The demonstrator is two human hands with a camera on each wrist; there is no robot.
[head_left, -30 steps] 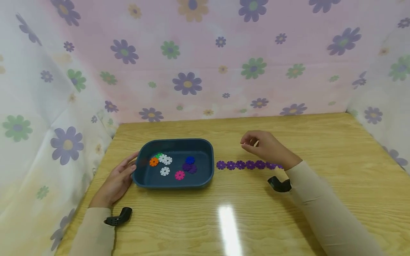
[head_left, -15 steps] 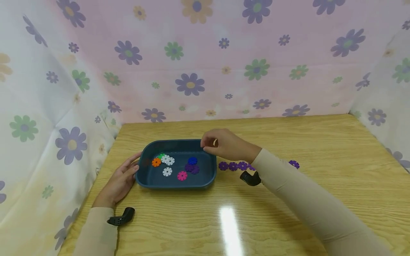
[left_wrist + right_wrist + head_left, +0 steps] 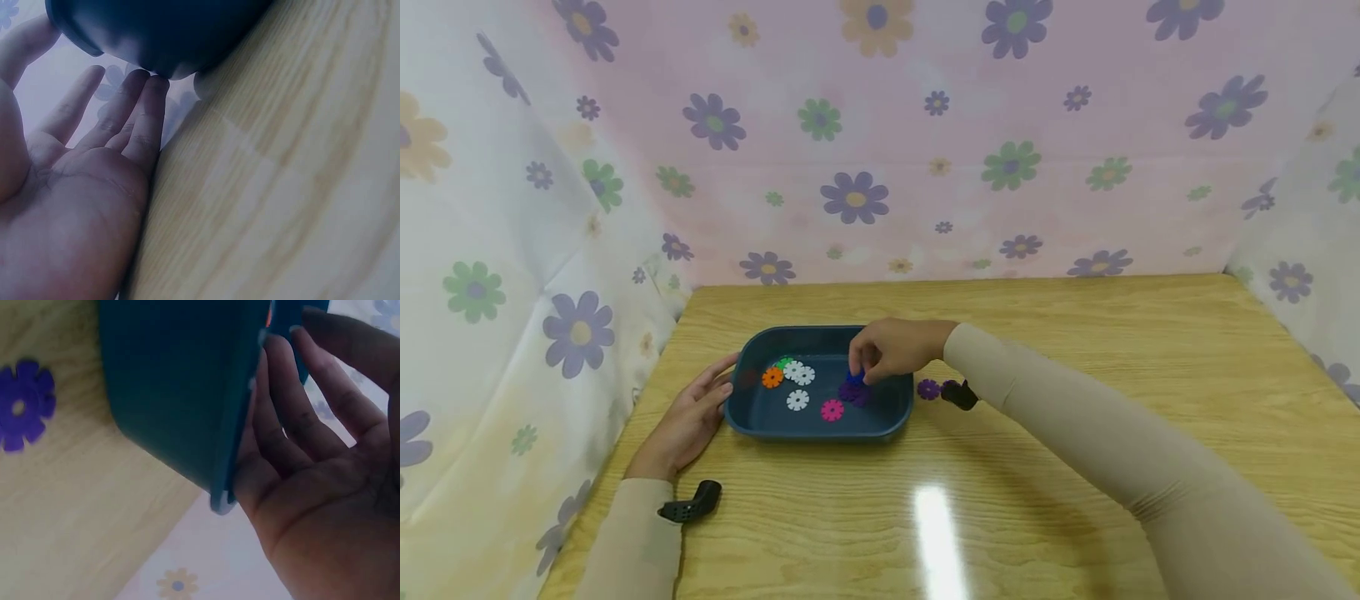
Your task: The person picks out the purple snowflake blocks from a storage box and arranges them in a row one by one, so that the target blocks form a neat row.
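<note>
A dark blue plastic bin (image 3: pixel 820 435) on the table holds several flower-shaped plastic discs. My left hand (image 3: pixel 688 421) lies along its left end, fingers extended against the wall; the left wrist view shows the palm (image 3: pixel 75 212) beside the bin. Over the bin's right end, my right hand (image 3: pixel 898 346) reaches down, thumb and fingertips right at a blue disc (image 3: pixel 855 378). Purple discs (image 3: pixel 852 395) lie just below that one. Seen from the right wrist, the fingers (image 3: pixel 300 412) bend over the rim, their tips slightly apart.
White (image 3: pixel 798 400), orange (image 3: pixel 772 377), green (image 3: pixel 783 363) and pink discs (image 3: pixel 832 410) also lie in the bin. A row of purple discs (image 3: pixel 928 389) starts right of it, partly hidden by my right wrist and sleeve. Flowered cloth (image 3: pixel 880 142) rises behind the table.
My right hand has moved left from above the purple row, over the rim and down into the bin. My left hand has stayed against the bin.
</note>
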